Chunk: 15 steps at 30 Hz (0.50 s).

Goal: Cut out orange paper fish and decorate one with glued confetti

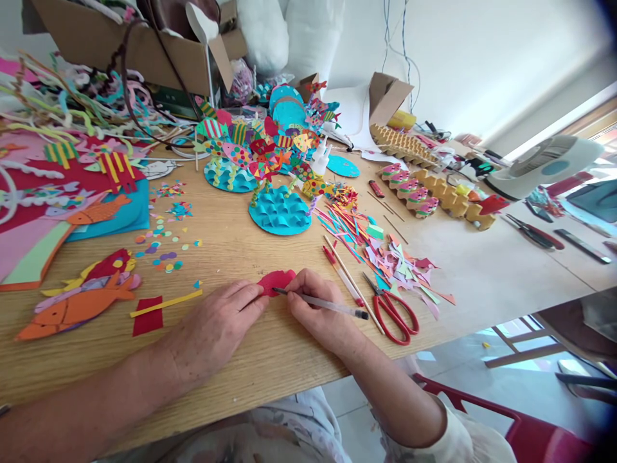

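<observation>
A crimson foam or paper cut-out with a curved outline lies on the wooden table in front of me. My left hand has its fingers together and holds the piece by its left edge. A clear-barrelled pen with a black end is gripped in my right hand, its tip touching the cut-out. To the right of that hand are a red-capped pen, a thin wooden stick and red-handled scissors. A dark red square with a yellow strip across it lies left of my left hand.
Orange fish cut-outs lie at left, near paper dots. Blue bases with colourful fish stand behind my hands. Coloured scraps spread at right, with egg cartons and pliers beyond. A cardboard box stands at back left.
</observation>
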Available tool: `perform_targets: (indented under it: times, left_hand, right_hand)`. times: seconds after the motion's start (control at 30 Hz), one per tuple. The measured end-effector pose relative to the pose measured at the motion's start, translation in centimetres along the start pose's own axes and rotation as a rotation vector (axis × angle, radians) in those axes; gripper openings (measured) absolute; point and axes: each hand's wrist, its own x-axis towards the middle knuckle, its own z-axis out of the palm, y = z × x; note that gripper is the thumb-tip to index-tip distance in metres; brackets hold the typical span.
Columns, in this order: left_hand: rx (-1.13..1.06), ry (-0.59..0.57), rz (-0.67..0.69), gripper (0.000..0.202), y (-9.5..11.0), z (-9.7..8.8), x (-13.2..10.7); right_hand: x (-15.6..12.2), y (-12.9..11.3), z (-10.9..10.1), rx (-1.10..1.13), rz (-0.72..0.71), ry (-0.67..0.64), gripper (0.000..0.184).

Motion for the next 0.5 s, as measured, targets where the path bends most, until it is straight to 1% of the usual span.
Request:
perform_targets:
  times: [0.37, 0.5]
  left_hand:
    - [-0.015, 0.003, 0.003, 0.035, 0.03, 0.05, 0.09]
    - [-0.013, -0.008, -0.003, 0.037, 0.08, -0.12, 0.25]
  right_hand:
    - [0.03, -0.3, 0.0, 0.013, 0.016, -0.025, 0.008]
    - [0.06, -0.32, -0.07, -0.003, 0.033, -0.016, 0.007]
